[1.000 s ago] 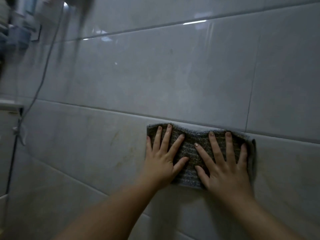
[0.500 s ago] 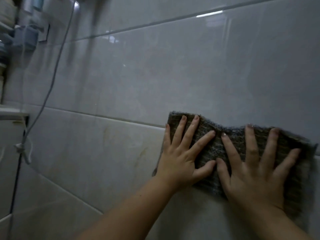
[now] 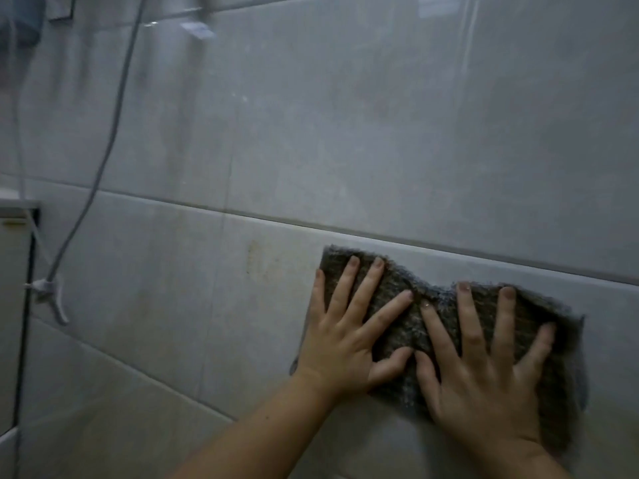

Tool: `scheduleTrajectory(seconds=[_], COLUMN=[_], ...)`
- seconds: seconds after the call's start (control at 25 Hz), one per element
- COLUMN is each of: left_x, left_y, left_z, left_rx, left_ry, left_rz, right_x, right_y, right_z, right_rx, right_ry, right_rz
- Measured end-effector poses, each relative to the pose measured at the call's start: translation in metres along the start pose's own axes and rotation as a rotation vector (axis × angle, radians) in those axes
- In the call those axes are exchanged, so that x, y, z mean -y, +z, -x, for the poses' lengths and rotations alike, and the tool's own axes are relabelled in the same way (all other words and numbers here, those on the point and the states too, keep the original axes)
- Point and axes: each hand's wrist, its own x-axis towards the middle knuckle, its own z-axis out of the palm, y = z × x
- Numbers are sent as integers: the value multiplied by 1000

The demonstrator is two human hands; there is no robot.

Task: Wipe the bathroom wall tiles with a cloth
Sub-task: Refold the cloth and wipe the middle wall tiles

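Head view gives us a grey tiled wall seen at a slant, with both our bare hands pressed flat on a cloth against it. We see the cloth as a dark, coarse-woven rectangle with frayed pale edges, lying on a tile just below a long horizontal grout line, in the lower right of the picture. Our left hand covers the cloth's left end; its fingers are straight and spread, the little finger lying along the cloth's left edge and the thumb reaching right across the weave. Our right hand lies just beside it on the cloth's right half, fingers likewise straight and fanned apart, palm down. The two thumbs nearly meet near the cloth's middle, and the two index fingertips come close together higher up. Neither hand curls round the fabric; both only press it.

Left of the cloth, on the same tile, we see a faint brownish stain. Farther left a pale hose hangs down the wall to a small clip. At the far left edge stands a white cabinet, blurred.
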Motion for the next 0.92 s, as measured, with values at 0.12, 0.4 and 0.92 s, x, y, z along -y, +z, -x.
scheduleTrajectory(seconds=[0.12, 0.4, 0.92], left_x=[54, 131, 261], left_y=[-10, -15, -37], left_z=[-29, 13, -26], left_rx=[-38, -26, -20], left_ry=[-64, -177, -120], left_rz=[-36, -47, -95], right_x=[25, 120, 202], right_y=[9, 29, 48], right_z=[-54, -75, -176], right_rx=[-39, -27, -76], right_ry=[41, 30, 85], right_rz=[30, -40, -75])
